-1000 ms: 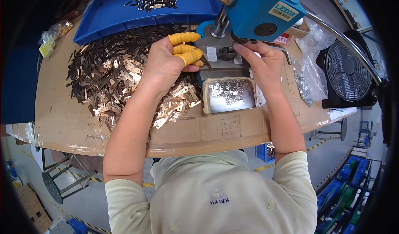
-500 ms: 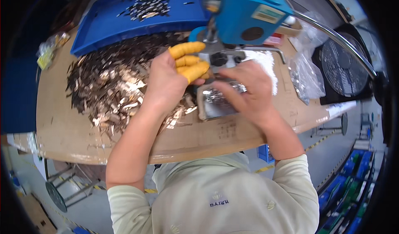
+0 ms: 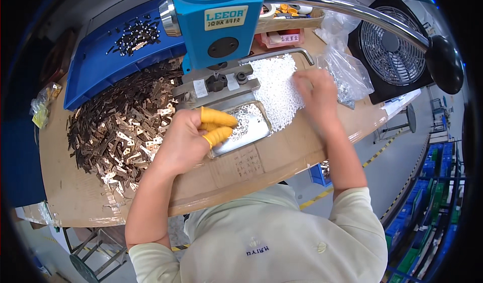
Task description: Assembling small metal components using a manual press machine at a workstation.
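Metal rings [image 3: 246, 119]: in tray [image 3: 255, 133], near front edge of worktop [image 3: 297, 148]; a snagging fingertip could scatter them.
White pieces [image 3: 276, 89]: loose at tray's right edge; a sweep might mix them in.
Left hand [image 3: 185, 141]: fingers yellow-sheathed, over tray's left end; grip cannot be told.
Right hand [image 3: 319, 96]: apart from left, bent at the pieces' right edge; contents hidden.

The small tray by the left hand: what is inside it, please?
The tray holds small, shiny rings. The left hand covers part of its left side; what lies beneath cannot be seen.
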Demonstrator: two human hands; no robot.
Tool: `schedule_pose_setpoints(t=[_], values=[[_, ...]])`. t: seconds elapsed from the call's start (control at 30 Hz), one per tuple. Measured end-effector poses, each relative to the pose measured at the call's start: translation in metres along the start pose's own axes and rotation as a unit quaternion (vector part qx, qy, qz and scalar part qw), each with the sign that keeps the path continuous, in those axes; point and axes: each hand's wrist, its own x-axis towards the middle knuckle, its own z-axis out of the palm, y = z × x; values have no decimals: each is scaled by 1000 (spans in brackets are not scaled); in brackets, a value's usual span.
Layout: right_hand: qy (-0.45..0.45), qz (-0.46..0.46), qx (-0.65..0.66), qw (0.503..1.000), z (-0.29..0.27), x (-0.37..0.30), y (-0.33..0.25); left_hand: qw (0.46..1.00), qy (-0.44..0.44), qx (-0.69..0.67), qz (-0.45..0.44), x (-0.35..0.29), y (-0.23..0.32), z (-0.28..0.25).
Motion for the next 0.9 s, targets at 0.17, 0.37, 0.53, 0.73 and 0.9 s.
schedule_pose_setpoints(t=[0.17, 0.37, 0.53, 0.73, 0.9], values=[[-87, 118, 50, 988, 7, 26, 53, 995, 47, -71, 42, 11, -1, -5], [-75, 70, 16, 995, 26, 27, 55, 990, 77, -108, 36, 13, -3, -8], [-74, 120, 152, 978, 15, 23, 5, 984, 110, -132, 45, 14, 1, -9], [-95, 55, 380, 918, 10, 11, -90, 981, 124, -143, 50, 11, 4, -8], [-75, -124, 240, 960, 18, 11, -109, 984, 120, -114, 66, 10, 4, -6]])
